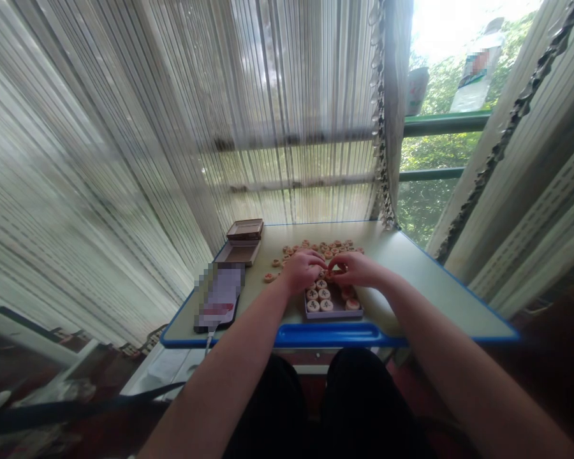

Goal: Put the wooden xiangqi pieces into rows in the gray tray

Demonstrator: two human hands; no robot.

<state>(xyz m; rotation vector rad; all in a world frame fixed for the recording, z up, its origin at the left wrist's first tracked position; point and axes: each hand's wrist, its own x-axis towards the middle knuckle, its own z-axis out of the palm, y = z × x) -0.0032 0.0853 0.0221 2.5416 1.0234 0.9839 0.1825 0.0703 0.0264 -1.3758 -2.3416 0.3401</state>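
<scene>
Both hands meet over the far part of a shallow box near the table's front edge. Round wooden pieces with dark characters lie in rows along its left side, and a red-marked piece lies at its near right corner. My left hand is bent over the box's far left, its fingertips close together; what they hold, if anything, is hidden. My right hand has thumb and forefinger curled together at a reddish piece. Beyond the hands, several loose pieces are spread on the table.
An open box stands at the table's back left, with another brown box part behind it. A phone with a cable lies at the left. The blue table edge runs in front; curtains hang behind.
</scene>
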